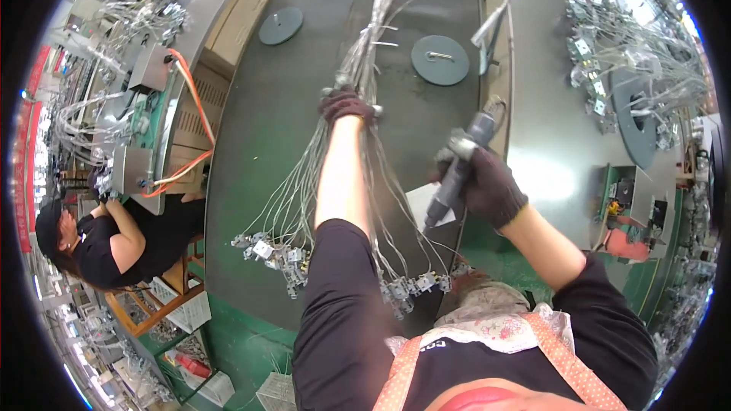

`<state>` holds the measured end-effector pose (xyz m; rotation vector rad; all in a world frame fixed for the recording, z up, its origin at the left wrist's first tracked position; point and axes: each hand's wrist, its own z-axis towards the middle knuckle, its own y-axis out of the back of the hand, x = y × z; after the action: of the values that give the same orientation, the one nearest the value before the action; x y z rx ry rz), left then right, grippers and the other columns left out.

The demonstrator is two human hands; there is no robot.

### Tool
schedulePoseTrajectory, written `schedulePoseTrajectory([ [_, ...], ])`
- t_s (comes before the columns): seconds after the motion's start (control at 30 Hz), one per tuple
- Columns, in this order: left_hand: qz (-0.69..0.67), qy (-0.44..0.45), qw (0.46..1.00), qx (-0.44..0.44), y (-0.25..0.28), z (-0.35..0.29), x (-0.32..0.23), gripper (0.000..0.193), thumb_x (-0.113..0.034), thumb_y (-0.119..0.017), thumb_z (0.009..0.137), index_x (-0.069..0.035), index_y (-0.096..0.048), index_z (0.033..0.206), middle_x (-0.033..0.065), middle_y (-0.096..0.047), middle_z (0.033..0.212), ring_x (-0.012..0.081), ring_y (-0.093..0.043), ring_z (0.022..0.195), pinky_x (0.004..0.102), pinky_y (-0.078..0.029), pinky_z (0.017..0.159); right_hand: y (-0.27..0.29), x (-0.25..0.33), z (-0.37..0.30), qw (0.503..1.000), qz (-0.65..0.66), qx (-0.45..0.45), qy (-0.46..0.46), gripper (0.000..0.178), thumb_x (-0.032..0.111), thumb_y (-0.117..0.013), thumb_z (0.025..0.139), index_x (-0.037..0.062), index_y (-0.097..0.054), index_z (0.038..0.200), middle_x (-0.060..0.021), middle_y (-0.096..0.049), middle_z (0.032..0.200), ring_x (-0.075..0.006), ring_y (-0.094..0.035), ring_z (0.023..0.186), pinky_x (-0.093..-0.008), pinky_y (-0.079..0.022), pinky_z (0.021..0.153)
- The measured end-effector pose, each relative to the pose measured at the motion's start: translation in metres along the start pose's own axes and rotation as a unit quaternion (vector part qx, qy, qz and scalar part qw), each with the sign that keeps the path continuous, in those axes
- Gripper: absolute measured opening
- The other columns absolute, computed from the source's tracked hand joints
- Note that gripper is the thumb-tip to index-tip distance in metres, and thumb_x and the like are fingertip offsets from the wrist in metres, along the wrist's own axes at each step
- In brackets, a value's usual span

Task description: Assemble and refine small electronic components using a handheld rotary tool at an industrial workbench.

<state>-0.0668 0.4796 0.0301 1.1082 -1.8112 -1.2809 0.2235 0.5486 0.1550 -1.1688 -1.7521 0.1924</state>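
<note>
Left hand (347, 104) outstretched, right hand (486, 185) gripping tool (450, 192)

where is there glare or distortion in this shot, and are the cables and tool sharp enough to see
Head view: white glare on the metal table at right; head view, toward the rim: the left edge of the dark work surface bows, with black corners; head view, middle: the cable bundle and handheld tool read fairly clearly.
</note>
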Motion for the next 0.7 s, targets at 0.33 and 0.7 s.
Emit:
schedulePoseTrajectory([
  [0.33,-0.066,0.108,0.992,-0.016,0.017,-0.007,0.026,0.071,-0.031,-0.069,0.072,-0.007,-0.048,0.136,0.0127,-0.067,0.114,0.0292,-0.067,0.104,0.043,-0.056,0.08,0.026,0.0,0.11,0.974,0.115,-0.103,-0.164,0.017,0.02,-0.063,0.09,0.0067,-0.054,0.096,-0.0109,-0.058,0.083,-0.0258,-0.06,0.074,-0.04,-0.054,0.076],
  [0.7,-0.343,-0.015,0.938,-0.051,0.091,-0.08,0.085,0.041,-0.021,-0.072,0.067,-0.002,-0.064,0.102,0.0159,-0.069,0.093,0.0288,-0.067,0.083,0.0392,-0.053,0.073,0.075,-0.019,0.223,0.742,-0.627,-0.22,-0.086,0.083,0.05,-0.069,0.076,-0.0024,-0.045,0.136,-0.0246,-0.046,0.139,-0.0342,-0.051,0.125,-0.0396,-0.045,0.101],
])
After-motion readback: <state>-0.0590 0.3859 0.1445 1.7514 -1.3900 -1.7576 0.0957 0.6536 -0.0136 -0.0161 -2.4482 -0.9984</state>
